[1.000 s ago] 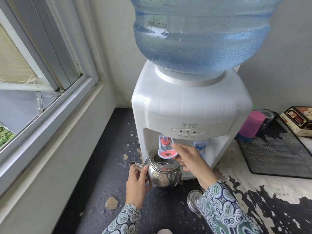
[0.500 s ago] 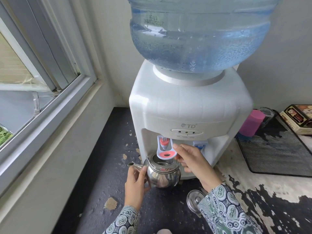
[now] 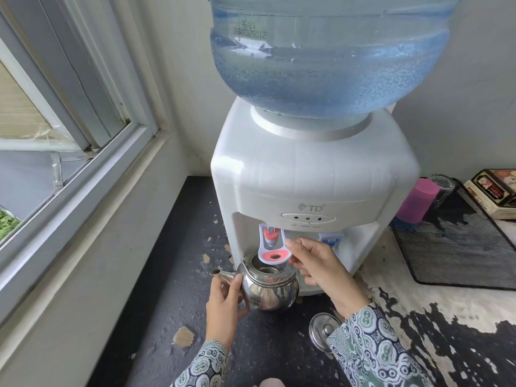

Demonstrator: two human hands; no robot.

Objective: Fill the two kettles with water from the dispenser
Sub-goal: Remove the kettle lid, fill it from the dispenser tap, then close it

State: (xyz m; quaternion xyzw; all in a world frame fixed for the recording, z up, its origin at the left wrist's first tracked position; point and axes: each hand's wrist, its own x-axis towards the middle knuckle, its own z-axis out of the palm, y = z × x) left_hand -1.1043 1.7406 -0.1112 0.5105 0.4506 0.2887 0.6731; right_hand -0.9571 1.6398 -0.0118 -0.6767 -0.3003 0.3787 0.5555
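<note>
A white dispenser (image 3: pixel 312 180) with a big blue water bottle (image 3: pixel 329 57) stands on the counter. A small steel kettle (image 3: pixel 269 289), lid off, sits under the red tap lever (image 3: pixel 275 247). My left hand (image 3: pixel 224 305) holds the kettle's left side below the spout. My right hand (image 3: pixel 318 268) grips the red tap lever with thumb and fingers. The kettle's lid (image 3: pixel 322 329) lies on the counter, partly behind my right sleeve. Only one kettle is in view.
A blue tap (image 3: pixel 331 238) sits right of the red one. A pink cup (image 3: pixel 416 202), a glass (image 3: pixel 444 187), a box (image 3: pixel 494 195) and a black mesh mat (image 3: pixel 458 252) lie to the right. A window sill (image 3: pixel 83 174) runs along the left wall.
Both hands stay in place on the kettle and the red lever. The view has shifted only slightly.
</note>
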